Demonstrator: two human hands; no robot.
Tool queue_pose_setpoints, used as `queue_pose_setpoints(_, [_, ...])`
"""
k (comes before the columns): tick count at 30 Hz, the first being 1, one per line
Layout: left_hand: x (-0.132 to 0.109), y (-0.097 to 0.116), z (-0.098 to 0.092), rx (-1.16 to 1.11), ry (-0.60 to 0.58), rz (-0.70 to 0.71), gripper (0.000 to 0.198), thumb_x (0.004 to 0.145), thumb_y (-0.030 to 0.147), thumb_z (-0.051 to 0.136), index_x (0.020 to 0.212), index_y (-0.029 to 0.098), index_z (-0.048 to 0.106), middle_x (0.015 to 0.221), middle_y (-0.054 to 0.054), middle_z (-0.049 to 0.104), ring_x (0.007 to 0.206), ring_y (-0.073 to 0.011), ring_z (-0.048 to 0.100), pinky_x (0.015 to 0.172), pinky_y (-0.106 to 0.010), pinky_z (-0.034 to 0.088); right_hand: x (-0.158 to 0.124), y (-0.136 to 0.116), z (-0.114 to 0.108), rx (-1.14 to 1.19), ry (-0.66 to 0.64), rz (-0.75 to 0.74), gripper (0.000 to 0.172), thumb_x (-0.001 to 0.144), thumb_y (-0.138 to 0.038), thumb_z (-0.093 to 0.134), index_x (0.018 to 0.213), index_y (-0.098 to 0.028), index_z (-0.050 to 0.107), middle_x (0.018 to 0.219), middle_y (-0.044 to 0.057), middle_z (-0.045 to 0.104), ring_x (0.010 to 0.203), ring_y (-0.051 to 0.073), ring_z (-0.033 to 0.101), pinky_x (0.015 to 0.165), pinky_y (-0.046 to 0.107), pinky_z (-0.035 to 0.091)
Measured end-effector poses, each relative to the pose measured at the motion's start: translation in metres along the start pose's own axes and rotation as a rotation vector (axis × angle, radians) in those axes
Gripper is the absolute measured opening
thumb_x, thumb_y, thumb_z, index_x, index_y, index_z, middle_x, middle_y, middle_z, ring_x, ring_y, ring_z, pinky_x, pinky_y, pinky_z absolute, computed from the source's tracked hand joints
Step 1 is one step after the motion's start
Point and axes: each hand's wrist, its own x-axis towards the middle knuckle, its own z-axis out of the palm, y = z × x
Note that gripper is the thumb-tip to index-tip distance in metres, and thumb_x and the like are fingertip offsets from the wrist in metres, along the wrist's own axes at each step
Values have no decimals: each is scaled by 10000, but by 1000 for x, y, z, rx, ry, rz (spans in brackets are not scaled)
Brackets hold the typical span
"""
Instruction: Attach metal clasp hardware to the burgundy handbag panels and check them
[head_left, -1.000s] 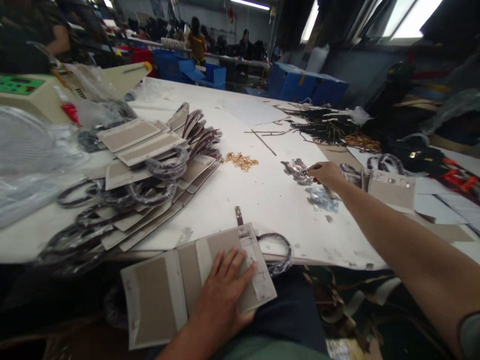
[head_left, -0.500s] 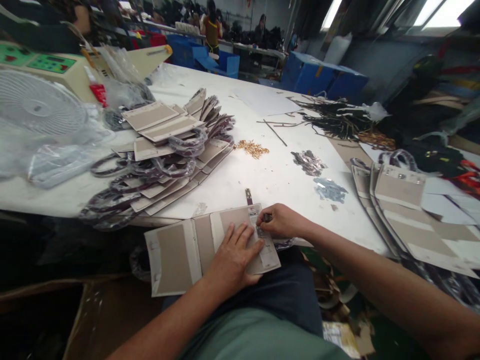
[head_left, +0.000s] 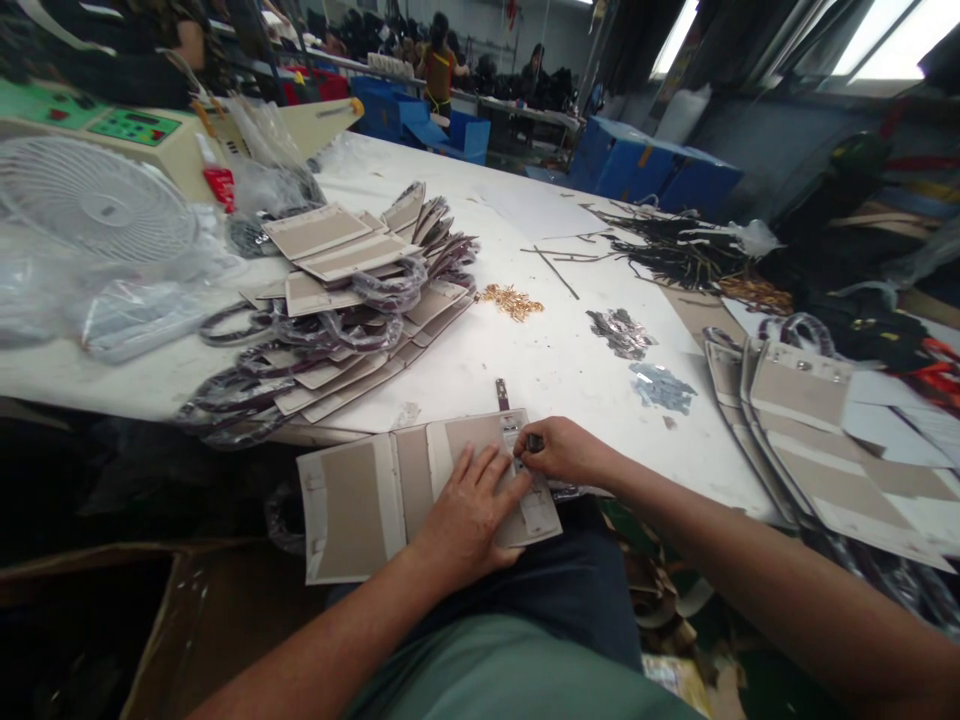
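A flat unfolded beige bag panel (head_left: pixel 360 500) lies across my lap at the table's near edge. My left hand (head_left: pixel 469 510) rests flat on it with fingers spread, pressing it down. My right hand (head_left: pixel 566 452) is pinched on a small dark metal piece (head_left: pixel 534 441) at the panel's right strip, fingertips touching the panel. A dark strap tab (head_left: pixel 501 392) sticks out from the panel's top edge onto the table.
A heap of beige panels with wrapped handles (head_left: pixel 352 300) fills the table's left. Gold fittings (head_left: pixel 512 301) and two piles of silver pieces (head_left: pixel 619 331) (head_left: pixel 660 386) lie mid-table. More panels (head_left: pixel 810 420) are stacked on the right. A fan (head_left: pixel 90 200) and a machine (head_left: pixel 150 130) stand far left.
My right hand drew back from the silver pile mid-table to the panel on my lap, carrying a small piece. The left hand stayed on the panel. The view shifted slightly.
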Motion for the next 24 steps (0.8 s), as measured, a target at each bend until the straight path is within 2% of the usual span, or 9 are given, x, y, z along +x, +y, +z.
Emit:
queue_pose_setpoints(5, [2, 3, -6, 24, -55, -11, 919, 760, 555, 811, 1547, 222, 473, 1604, -170, 445, 1535, -392, 318, 1298, -607, 162, 1, 0, 4, -136, 36, 21, 210, 829, -185, 657, 945, -264, 814, 888, 6, 785, 836, 206, 713, 706, 264, 456])
queue_pose_setpoints(11, [5, 6, -10, 5, -66, -32, 912, 767, 554, 804, 1549, 227, 466, 1596, -150, 456, 1535, -380, 317, 1310, -591, 148, -3, -3, 8, -273, 69, 24, 211, 827, -239, 675, 982, -302, 804, 1010, 19, 795, 961, 259, 723, 742, 301, 452])
queue_pose_setpoints(15, [5, 6, -10, 2, -63, -27, 887, 778, 558, 796, 1537, 223, 483, 1581, -142, 477, 1539, -379, 309, 1311, -595, 149, -5, -4, 8, -275, 80, 50, 187, 855, -270, 684, 1001, -288, 801, 987, 24, 795, 936, 247, 724, 744, 296, 453])
queue_pose_setpoints(21, [2, 1, -4, -18, -29, 5, 816, 836, 586, 723, 1515, 183, 516, 1557, -149, 516, 1528, -387, 334, 1308, -609, 141, -4, -3, 6, -155, 75, 94, 126, 872, -256, 705, 946, -268, 807, 907, 4, 790, 853, 191, 718, 699, 256, 446])
queue_pose_setpoints(24, [2, -1, -2, -10, -16, 15, 791, 842, 576, 719, 1503, 183, 534, 1560, -149, 516, 1525, -385, 342, 1307, -611, 146, -2, -3, 7, -182, 75, 89, 124, 862, -247, 714, 936, -273, 811, 911, 5, 792, 868, 203, 720, 697, 263, 444])
